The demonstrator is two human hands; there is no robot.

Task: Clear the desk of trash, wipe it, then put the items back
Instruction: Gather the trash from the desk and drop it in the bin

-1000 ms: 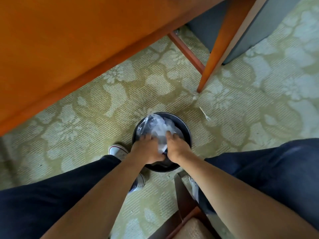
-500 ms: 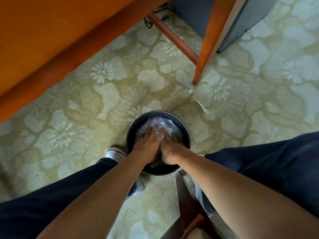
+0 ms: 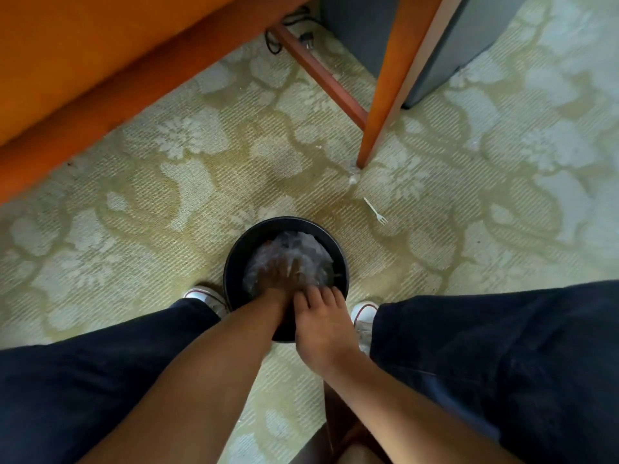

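Note:
A round black waste bin point(image 3: 234, 259) stands on the carpet between my feet. Crumpled clear plastic trash point(image 3: 310, 251) fills it below the rim. My left hand point(image 3: 278, 274) reaches deep inside the bin and presses down on the plastic with spread fingers, in shadow. My right hand point(image 3: 323, 324) hovers over the bin's near rim, fingers relaxed and pointing into the bin, holding nothing.
A white plastic fork point(image 3: 376, 211) lies on the patterned carpet right of the bin. A small white scrap point(image 3: 353, 178) sits at the foot of the orange desk leg point(image 3: 385, 95). The desk top point(image 3: 67, 45) overhangs at upper left. A grey cabinet point(image 3: 445, 51) stands behind.
My right hand has come up out of the bin to its near rim. My left hand has pushed deeper, and the plastic sits lower in the bin.

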